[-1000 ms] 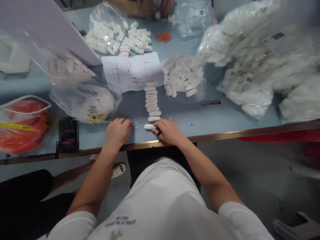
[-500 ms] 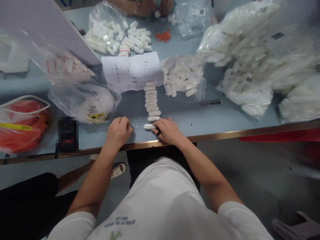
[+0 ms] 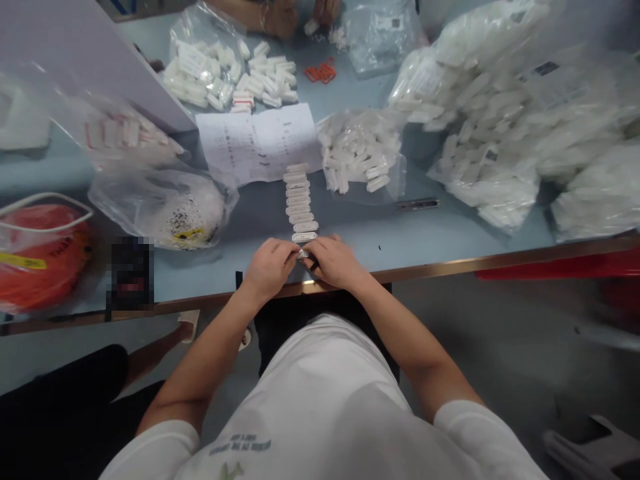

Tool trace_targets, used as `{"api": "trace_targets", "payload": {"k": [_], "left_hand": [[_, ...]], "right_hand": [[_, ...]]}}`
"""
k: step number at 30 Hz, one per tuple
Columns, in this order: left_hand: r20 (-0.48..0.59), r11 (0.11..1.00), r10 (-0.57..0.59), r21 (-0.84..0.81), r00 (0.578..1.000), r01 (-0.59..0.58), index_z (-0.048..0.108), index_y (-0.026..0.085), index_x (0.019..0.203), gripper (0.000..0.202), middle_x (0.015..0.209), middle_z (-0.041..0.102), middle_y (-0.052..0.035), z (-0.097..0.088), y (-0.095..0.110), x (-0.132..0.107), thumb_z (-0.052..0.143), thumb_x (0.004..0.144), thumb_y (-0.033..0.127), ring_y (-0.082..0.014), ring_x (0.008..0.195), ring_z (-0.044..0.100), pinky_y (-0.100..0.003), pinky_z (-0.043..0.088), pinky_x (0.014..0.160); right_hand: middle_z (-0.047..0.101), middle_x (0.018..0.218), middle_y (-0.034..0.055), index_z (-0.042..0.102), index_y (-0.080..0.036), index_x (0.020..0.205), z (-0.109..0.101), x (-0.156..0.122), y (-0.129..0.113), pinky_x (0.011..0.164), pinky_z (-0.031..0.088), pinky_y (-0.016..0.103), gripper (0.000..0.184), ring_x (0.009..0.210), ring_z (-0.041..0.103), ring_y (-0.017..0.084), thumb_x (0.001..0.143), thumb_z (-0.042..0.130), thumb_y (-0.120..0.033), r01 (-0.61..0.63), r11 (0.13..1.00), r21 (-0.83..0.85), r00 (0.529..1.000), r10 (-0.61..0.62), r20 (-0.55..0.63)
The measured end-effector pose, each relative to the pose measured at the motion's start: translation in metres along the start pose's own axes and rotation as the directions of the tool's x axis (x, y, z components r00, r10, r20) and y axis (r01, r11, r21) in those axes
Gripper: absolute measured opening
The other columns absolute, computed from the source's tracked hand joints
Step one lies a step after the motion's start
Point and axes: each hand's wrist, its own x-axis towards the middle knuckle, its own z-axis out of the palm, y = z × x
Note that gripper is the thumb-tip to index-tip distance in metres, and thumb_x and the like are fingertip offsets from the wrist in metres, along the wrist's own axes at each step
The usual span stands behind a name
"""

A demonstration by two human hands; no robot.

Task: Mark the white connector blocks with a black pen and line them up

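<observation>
- Right at the worktop (image 3: pixel 350 220) edge, the right hand (image 3: pixel 334 261) is closed in a pinch on a small white connector (image 3: pixel 303 254), whose long axis runs left to right, along the edge.
- The left hand (image 3: pixel 270 268) has its fingertips drawn together at the connector's left end; I can't tell whether they grip anything.
- Just beyond, similar pieces (image 3: pixel 300 209) form a row, each lying crosswise.
- Leftward, a clear bag (image 3: pixel 117 200) contains tiny black and white bits (image 3: pixel 185 217).
- Farther off, right of the row, another bag (image 3: pixel 397 180) holds white blocks (image 3: pixel 360 157).
</observation>
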Motion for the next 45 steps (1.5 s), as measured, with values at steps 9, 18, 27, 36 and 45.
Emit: {"api": "trace_targets", "payload": {"k": [9,18,27,36,45], "left_hand": [[0.029,0.996,0.005,0.088,1.0,-0.008,0.073,0.02,0.093,0.023,0.086,0.068,-0.0068,0.01,-0.001,0.001,0.05,0.096,0.026,-0.0191,0.081,0.055,-0.033,0.046,0.076],[0.108,0.961,0.115,0.24,0.988,-0.138,0.071,0.018,0.087,0.028,0.085,0.069,-0.0062,0.001,0.006,0.003,0.046,0.097,0.022,-0.0196,0.078,0.055,-0.035,0.038,0.069],[0.13,0.919,0.241,0.287,0.962,-0.269,0.069,0.021,0.105,0.022,0.099,0.073,-0.0065,-0.015,0.006,-0.003,0.05,0.095,0.018,-0.0201,0.089,0.06,-0.036,0.037,0.071],[0.125,0.969,0.16,0.169,0.979,-0.18,0.068,0.026,0.113,0.024,0.107,0.075,-0.0056,-0.009,-0.005,-0.011,0.051,0.096,0.025,-0.0205,0.096,0.063,-0.037,0.041,0.077],[-0.097,0.966,-0.18,0.168,0.979,0.195,0.071,0.022,0.099,0.023,0.097,0.074,-0.0074,-0.03,-0.039,-0.017,0.05,0.094,0.03,-0.0238,0.092,0.064,-0.039,0.047,0.084]], "right_hand": [[0.071,0.097,0.0088,0.063,-0.016,0.103,-0.001,0.001,-0.001,0.08,0.03,0.035,0.019,0.091,0.059,0.023,0.097,0.051,-0.029,-0.008,1.0,-0.013,1.0,0.008,0.007],[0.07,0.097,0.009,0.063,-0.017,0.102,0.003,0.001,0.002,0.083,0.031,0.036,0.016,0.09,0.058,0.022,0.094,0.053,-0.025,-0.019,1.0,0.017,1.0,0.018,0.008],[0.071,0.099,0.0094,0.063,-0.017,0.104,0.001,0.0,0.001,0.083,0.03,0.035,0.018,0.091,0.058,0.022,0.096,0.051,-0.027,-0.021,1.0,0.017,1.0,0.021,0.013],[0.07,0.099,0.0098,0.063,-0.017,0.104,0.0,0.001,0.0,0.084,0.031,0.035,0.02,0.092,0.059,0.022,0.097,0.051,-0.03,-0.022,1.0,0.002,0.999,0.022,0.037],[0.07,0.099,0.0077,0.062,-0.019,0.101,0.001,0.0,0.0,0.083,0.03,0.034,0.018,0.092,0.059,0.021,0.096,0.054,-0.035,-0.034,0.999,0.018,0.999,0.033,0.026]]}}
